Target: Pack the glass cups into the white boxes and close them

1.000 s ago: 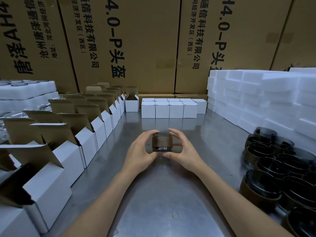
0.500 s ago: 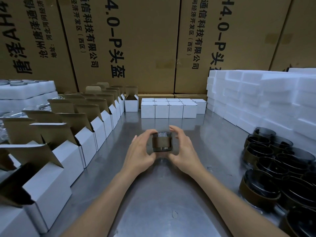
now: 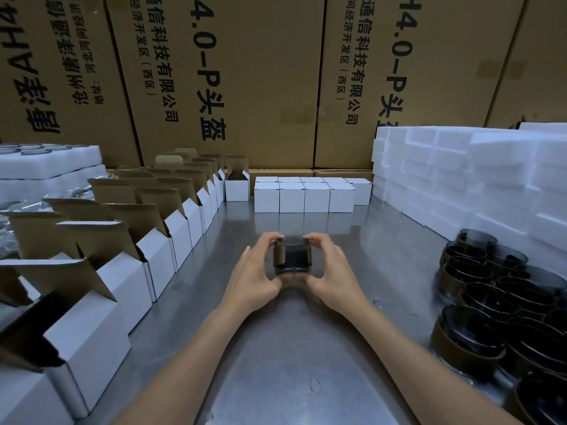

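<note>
A dark smoked glass cup (image 3: 292, 256) with a brown paper band is held between both hands over the middle of the steel table (image 3: 276, 363). My left hand (image 3: 254, 271) grips its left side and my right hand (image 3: 333, 269) its right side, fingertips on the rim. The cup stands upright, mouth up. Several open white boxes (image 3: 153, 256) with raised brown flaps line the left side. Closed white boxes (image 3: 306, 196) sit in rows at the back centre.
Several more banded glass cups (image 3: 506, 302) are clustered on the right. White foam blocks (image 3: 475, 185) are stacked at the back right, foam trays (image 3: 46, 167) at the far left. Large brown cartons (image 3: 260, 81) wall off the back.
Both hands have turned the cup upright and tilted its mouth slightly toward me. The hands stayed at the same place over the table.
</note>
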